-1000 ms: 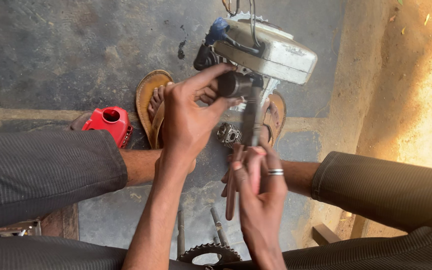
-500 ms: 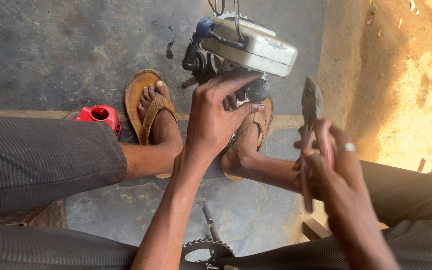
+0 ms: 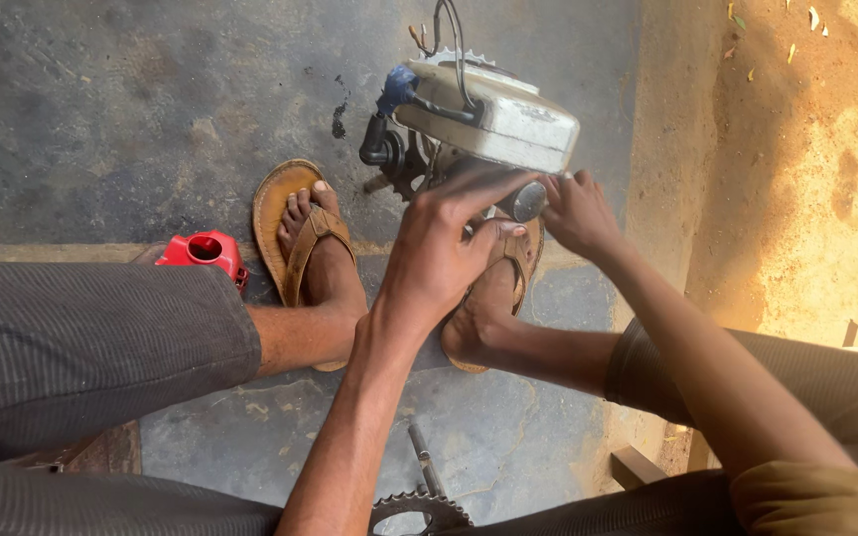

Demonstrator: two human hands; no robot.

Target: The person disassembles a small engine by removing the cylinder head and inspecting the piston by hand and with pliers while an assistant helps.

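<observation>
Hands meet on a small engine [image 3: 494, 114] that stands on the grey concrete floor [image 3: 131, 109], and that engine serves as the landmark here. Its off-white housing is a long block whose long axis runs from the upper left down to the lower right, the lower right end pointing toward the sandy ground [image 3: 806, 159]. Black cables rise from its top, and a dark toothed sprocket [image 3: 407, 174] sits just beside its left end, under a blue fitting.

The left hand [image 3: 444, 253] comes up from below the engine and spreads over its underside, fingers stretched along the lower edge and thumb curled toward a round metal cap [image 3: 526, 201]; it presses against the machine, though whether it truly grips any part cannot be told. The right hand [image 3: 576, 210] lies just right of that cap, below the housing's lower right end, with fingertips bent onto the body of the engine; whether they pinch anything is hidden.

Two feet in brown sandals flank the engine from below: the left foot [image 3: 315, 248] is down and to the left of it, the right foot [image 3: 489, 298] is directly beneath it, partly covered by the left hand. A red cap-like part [image 3: 201, 253] rests well left of the engine, against the dark trouser leg. Far below the engine, near the frame's bottom edge, lies another chainring [image 3: 417, 511] with a crank arm.
</observation>
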